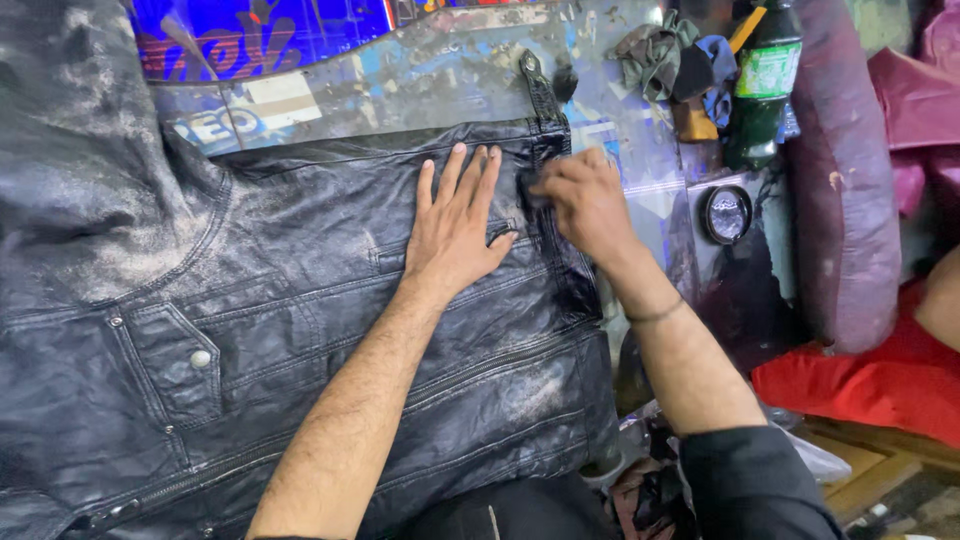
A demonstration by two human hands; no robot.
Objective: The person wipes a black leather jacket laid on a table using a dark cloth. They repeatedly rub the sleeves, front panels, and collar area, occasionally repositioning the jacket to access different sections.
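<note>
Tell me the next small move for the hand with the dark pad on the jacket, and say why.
Probably rub the dark pad a little further down the front edge of the black leather jacket. The right hand presses it near the top of that edge, while the left hand lies flat beside it, holding the leather taut. Pale dusty patches show lower down.

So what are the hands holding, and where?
The left hand lies flat on the black leather jacket, gripping nothing. The right hand pinches a small dark thing against the jacket's edge; what it is cannot be told.
</note>
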